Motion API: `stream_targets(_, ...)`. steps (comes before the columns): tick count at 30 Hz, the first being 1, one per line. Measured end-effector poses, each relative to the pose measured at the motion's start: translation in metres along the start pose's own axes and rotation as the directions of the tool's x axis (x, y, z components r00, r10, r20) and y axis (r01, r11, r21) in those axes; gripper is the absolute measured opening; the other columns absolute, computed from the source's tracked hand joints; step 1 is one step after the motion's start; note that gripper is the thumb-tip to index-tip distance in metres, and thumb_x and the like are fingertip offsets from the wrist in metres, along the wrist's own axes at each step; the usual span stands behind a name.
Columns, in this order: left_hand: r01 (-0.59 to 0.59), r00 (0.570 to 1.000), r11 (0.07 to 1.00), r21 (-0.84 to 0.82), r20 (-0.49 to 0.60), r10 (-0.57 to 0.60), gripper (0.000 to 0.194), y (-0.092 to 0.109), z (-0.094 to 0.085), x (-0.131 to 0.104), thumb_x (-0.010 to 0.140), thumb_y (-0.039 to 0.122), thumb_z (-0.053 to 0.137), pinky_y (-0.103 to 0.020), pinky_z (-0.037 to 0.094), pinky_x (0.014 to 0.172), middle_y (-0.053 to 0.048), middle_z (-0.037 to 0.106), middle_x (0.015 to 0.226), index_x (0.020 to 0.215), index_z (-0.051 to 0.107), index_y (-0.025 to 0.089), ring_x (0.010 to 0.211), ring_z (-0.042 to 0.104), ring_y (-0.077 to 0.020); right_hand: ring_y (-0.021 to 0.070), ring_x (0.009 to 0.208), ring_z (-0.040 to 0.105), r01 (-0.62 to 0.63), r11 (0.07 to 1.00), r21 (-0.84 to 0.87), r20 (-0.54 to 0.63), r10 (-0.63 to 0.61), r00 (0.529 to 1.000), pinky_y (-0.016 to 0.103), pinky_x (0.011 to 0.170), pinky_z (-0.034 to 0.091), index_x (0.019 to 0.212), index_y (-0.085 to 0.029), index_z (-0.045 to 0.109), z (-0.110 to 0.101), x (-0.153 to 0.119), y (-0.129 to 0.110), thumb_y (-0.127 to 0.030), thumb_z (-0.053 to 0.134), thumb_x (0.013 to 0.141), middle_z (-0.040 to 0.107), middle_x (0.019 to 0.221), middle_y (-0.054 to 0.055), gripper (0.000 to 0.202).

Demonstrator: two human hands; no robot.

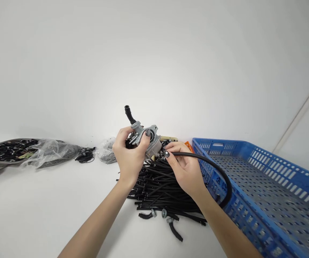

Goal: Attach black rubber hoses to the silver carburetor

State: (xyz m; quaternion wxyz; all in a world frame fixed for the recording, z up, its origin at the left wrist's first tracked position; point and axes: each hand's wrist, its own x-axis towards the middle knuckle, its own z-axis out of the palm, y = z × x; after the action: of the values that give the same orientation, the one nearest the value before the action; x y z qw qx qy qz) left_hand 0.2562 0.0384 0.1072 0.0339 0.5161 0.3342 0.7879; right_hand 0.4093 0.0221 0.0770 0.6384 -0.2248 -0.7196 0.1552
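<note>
Head view: at frame centre we find the left hand [129, 156] clamped around a grey metal carburettor [146, 140], held above the pile of black tubes [161, 191]. The right hand [184, 167] pinches a black hose [215, 170] by its end, just beside the carburettor's lower right. We advise steadying the body and keeping the hose end straight at the fitting.

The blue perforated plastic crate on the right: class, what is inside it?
The blue perforated plastic crate shows only its bare grey perforated floor. The right hand and its curved black rubber hose cover part of the crate's near left edge.
</note>
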Motion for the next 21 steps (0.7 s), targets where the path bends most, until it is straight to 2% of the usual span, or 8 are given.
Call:
stream_targets(3,-0.005,1.000,1.000,0.019,-0.009,0.005,0.021,-0.001,0.000,0.000,0.081,0.039,0.068,-0.035,0.049,0.082,-0.003,0.070,0.089,0.087,0.068,0.020,0.087,0.064,-0.0231,0.0283,0.118,0.054,0.008,1.000,-0.006,-0.022,-0.008,1.000,0.048,0.102,0.046,0.091,-0.021,0.061,0.003,-0.003,0.001,-0.029,0.060,0.099,0.053,0.126,0.011,0.011)
stream_targets(5,0.006,1.000,1.000,0.024,-0.008,-0.006,0.021,-0.001,0.000,0.000,0.081,0.040,0.068,-0.035,0.049,0.083,-0.003,0.070,0.088,0.087,0.068,0.020,0.086,0.064,-0.0231,0.0301,0.129,0.048,-0.028,0.997,0.070,-0.011,0.029,1.000,0.052,0.108,0.042,0.093,-0.021,0.059,0.006,-0.005,-0.001,-0.031,0.059,0.100,0.045,0.143,0.012,0.012)
stream_targets(7,0.021,1.000,1.000,0.024,-0.008,-0.021,0.021,0.000,0.000,0.000,0.081,0.040,0.068,-0.036,0.049,0.084,-0.003,0.070,0.088,0.087,0.068,0.020,0.087,0.064,-0.0233,0.0297,0.135,0.044,-0.087,0.978,0.192,0.041,0.081,0.996,0.052,0.111,0.040,0.092,-0.021,0.055,0.009,-0.006,-0.002,-0.032,0.057,0.102,0.040,0.150,0.011,0.015)
stream_targets(10,0.034,0.999,0.999,0.028,-0.016,-0.033,0.021,0.001,0.001,-0.001,0.080,0.040,0.068,-0.035,0.049,0.083,-0.003,0.069,0.088,0.086,0.067,0.020,0.086,0.063,-0.0229,0.0278,0.137,0.042,-0.147,0.931,0.335,0.102,0.120,0.988,0.050,0.113,0.038,0.088,-0.022,0.049,0.013,-0.005,-0.004,-0.033,0.057,0.103,0.050,0.143,0.013,0.020)
stream_targets(13,0.004,0.999,0.999,0.048,-0.038,-0.002,0.019,0.001,0.002,-0.001,0.080,0.037,0.068,-0.033,0.048,0.079,-0.002,0.069,0.088,0.087,0.067,0.020,0.084,0.063,-0.0216,0.0263,0.138,0.041,-0.137,0.909,0.394,0.087,0.112,0.990,0.047,0.112,0.039,0.085,-0.023,0.046,0.016,-0.004,-0.002,-0.033,0.058,0.103,0.059,0.134,0.014,0.023)
stream_targets(21,-0.166,0.982,0.979,0.116,-0.076,0.175,0.014,0.002,0.001,-0.002,0.080,0.033,0.068,-0.032,0.048,0.073,-0.002,0.065,0.087,0.085,0.065,0.021,0.081,0.061,-0.0200,0.0277,0.137,0.041,-0.042,0.930,0.365,0.017,0.039,0.999,0.046,0.110,0.042,0.087,-0.023,0.048,0.024,-0.011,0.006,-0.035,0.057,0.103,0.059,0.133,0.015,0.022)
